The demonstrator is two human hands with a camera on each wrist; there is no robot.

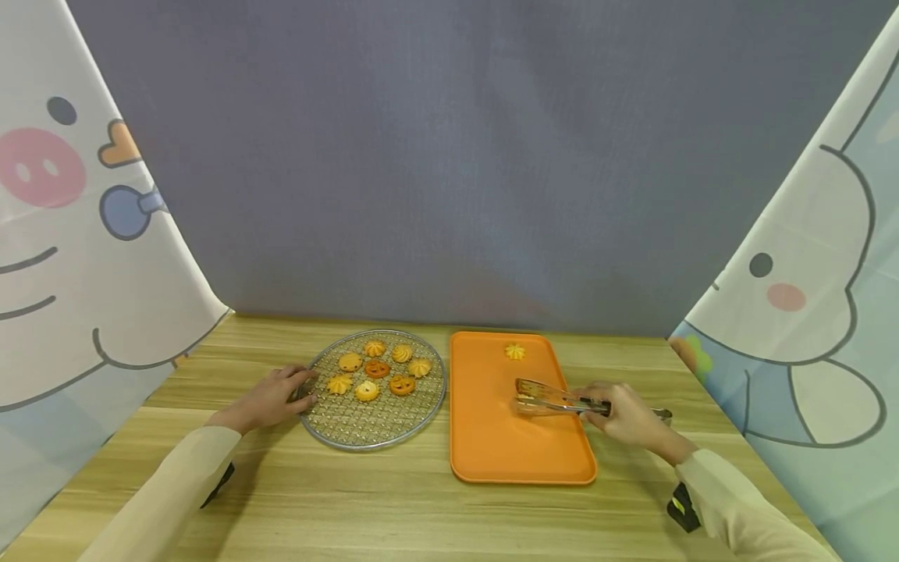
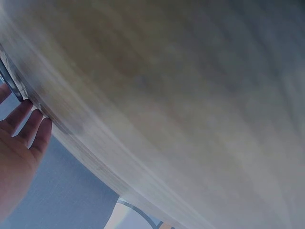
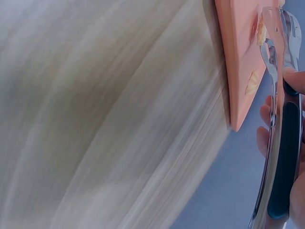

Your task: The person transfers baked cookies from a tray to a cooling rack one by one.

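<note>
A: From the head view, we see our left hand (image 1: 270, 400) resting on the wooden table (image 1: 393, 499) with fingers fairly straight, the fingertips touching the left rim of the round wire rack (image 1: 372, 425); eight cookies (image 1: 377, 368) lie on the far half of the rack.

B: Agreed; and our right hand (image 1: 628, 417) grips the metal tongs (image 1: 558, 400) by the handle end; the tongs lie low over the orange tray (image 1: 520, 453), pointing left, their tips only narrowly apart, with nothing between them that we can see; a single cookie (image 1: 515, 351) sits near the tray's far edge, well apart from the tongs' tips.

A: The tray stands just beside the rack, on its right; cartoon-printed curtains (image 1: 63, 234) hang at both sides and a grey backdrop (image 1: 449, 156) behind.

B: On to the left wrist view; we find it blurred; the left hand (image 2: 19, 148) shows with straight fingers (image 2: 40, 136) lying against the rack's rim (image 2: 12, 83); it holds nothing.

A: In the right wrist view, the fingers (image 3: 267, 114) curl round the tongs (image 3: 279, 133), whose dark grip pad shows; the tray's edge (image 3: 238, 71) lies just beside them on the table (image 3: 105, 124); whether the tips meet, we cannot tell from here.
</note>
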